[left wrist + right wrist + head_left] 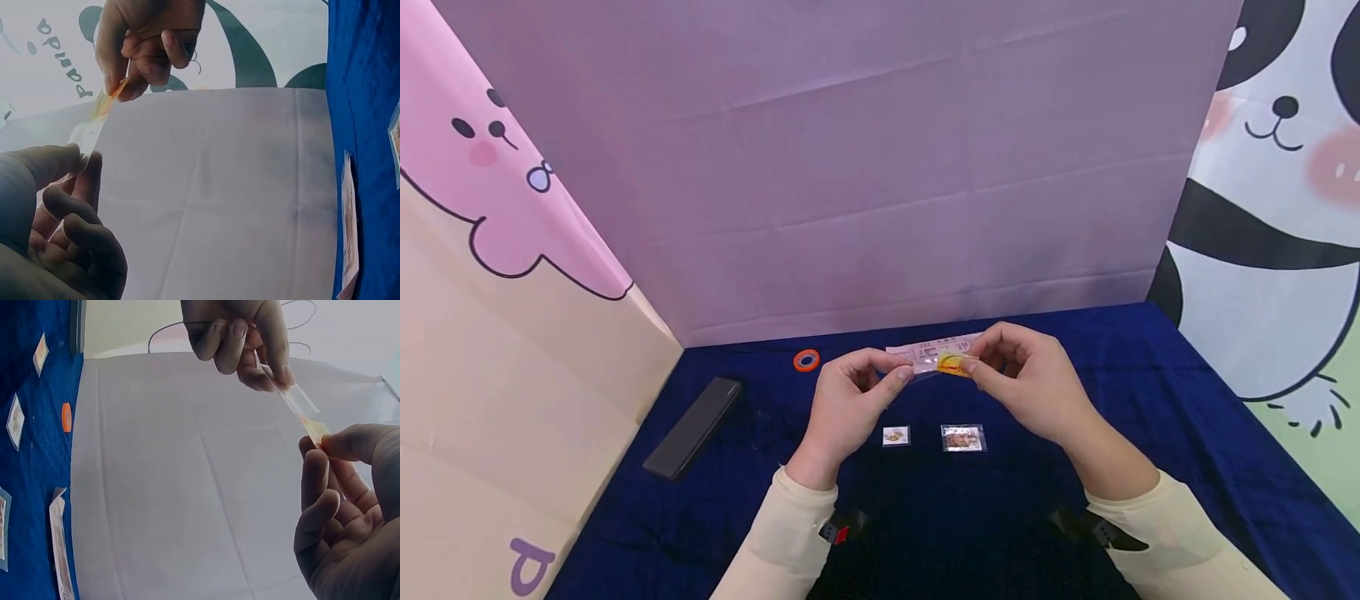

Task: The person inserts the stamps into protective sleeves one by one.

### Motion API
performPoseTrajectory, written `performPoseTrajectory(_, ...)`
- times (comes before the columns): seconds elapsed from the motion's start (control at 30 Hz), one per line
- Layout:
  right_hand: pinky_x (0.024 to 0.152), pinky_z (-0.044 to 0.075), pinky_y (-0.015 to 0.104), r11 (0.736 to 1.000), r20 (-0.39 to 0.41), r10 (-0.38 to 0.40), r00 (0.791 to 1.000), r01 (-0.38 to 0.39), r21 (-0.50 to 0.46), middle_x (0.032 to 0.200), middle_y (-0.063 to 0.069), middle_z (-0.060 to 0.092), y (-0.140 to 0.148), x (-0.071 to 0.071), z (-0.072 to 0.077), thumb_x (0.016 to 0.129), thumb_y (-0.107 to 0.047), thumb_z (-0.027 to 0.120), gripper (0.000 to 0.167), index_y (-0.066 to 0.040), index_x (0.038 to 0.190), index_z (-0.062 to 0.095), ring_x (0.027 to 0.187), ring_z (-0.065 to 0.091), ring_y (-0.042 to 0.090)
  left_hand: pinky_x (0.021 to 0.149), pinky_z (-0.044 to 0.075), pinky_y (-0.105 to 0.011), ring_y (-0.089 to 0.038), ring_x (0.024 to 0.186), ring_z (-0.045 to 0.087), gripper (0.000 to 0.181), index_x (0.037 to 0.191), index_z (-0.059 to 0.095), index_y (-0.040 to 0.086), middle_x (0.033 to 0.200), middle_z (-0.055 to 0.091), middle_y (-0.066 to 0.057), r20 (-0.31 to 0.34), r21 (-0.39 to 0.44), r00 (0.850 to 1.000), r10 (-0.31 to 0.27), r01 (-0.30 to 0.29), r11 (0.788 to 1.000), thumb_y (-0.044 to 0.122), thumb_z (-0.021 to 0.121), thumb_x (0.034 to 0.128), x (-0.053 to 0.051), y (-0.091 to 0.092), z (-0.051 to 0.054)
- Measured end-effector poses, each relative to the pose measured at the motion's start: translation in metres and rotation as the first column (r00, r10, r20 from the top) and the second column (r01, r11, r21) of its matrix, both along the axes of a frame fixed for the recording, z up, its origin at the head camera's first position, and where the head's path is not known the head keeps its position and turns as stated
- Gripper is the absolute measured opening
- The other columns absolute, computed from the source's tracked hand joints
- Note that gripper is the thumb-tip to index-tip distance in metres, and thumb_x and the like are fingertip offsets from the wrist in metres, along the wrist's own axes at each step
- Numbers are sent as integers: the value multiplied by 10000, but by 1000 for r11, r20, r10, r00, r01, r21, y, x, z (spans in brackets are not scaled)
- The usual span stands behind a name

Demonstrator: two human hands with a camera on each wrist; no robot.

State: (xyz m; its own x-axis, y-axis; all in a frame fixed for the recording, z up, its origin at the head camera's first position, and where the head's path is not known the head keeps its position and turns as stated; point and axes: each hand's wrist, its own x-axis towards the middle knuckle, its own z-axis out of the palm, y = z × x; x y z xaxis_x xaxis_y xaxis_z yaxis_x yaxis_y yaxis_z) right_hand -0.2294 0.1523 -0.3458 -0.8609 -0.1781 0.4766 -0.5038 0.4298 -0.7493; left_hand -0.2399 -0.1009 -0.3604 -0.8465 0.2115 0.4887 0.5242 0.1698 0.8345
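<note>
Above the blue cloth, my left hand [850, 408] pinches one end of a small clear plastic bag [924, 364] between thumb and forefinger. At the other end, my right hand [1037, 387] pinches a flat yellow piece [952, 364] with red marks. The bag and the yellow piece [315, 430] form one slanted strip between the hands in the right wrist view; whether the piece lies inside the bag I cannot tell. A pale pink printed paper strip [934, 345] lies behind the fingers, partly hidden by them.
Nearer me on the cloth lie a small square picture in a clear sleeve [896, 436] and a wider sleeved picture [963, 437]. An orange ring-shaped roll [797, 361] lies at the back left, and a long black case [694, 427] further left. A lilac curtain [865, 183] hangs behind.
</note>
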Motion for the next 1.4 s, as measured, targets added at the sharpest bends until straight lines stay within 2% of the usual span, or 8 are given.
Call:
performPoseTrajectory(0.37,573,480,292,1000,2,13,1000,-13,-15,838,-1,707,-1,1,2,980,-139,758,54,-133,1006,711,701,605,211,520,363,-248,-145,571,461,73,1010,815,141,827,711,10,6,-59,1000,-20,20,998,192,792,963,-1,1,-2)
performPoseTrajectory(0.53,585,459,278,1000,22,7,1000,-7,-16,840,15,698,-2,3,4,976,-154,765,78,-109,1016,716,691,570,211,516,361,-245,-140,560,462,72,1010,809,125,883,766,11,15,-44,999,-47,47,998,178,780,972,-1,1,-2)
performPoseTrajectory(0.77,582,466,284,1000,47,9,999,-9,-7,827,17,695,-2,2,4,970,-158,774,79,-121,1003,712,683,573,219,521,356,-248,-138,563,450,75,1014,806,118,857,751,-4,9,-33,999,-43,43,999,173,779,972,-2,1,-2)
performPoseTrajectory(1.0,592,464,282,1000,69,23,997,-23,9,837,17,692,-1,3,5,977,-169,766,94,-104,1018,712,698,572,208,515,333,-255,-140,544,422,92,1020,796,113,915,789,-9,0,-12,998,-59,59,998,192,767,982,-2,2,-2)
performPoseTrajectory(1.17,588,466,281,1000,65,20,998,-21,15,827,7,692,-1,4,4,977,-172,765,79,-119,1006,714,694,580,205,514,340,-253,-141,551,434,86,1025,800,116,870,762,-23,-2,-8,998,-59,59,998,182,771,978,-3,2,-3)
performPoseTrajectory(1.4,573,463,287,999,44,24,999,-25,27,820,-2,690,-1,2,2,980,-153,758,45,-136,998,720,676,582,209,510,364,-248,-142,562,500,79,1022,796,115,898,780,-17,-1,-16,998,-67,67,998,173,776,973,-4,2,-4)
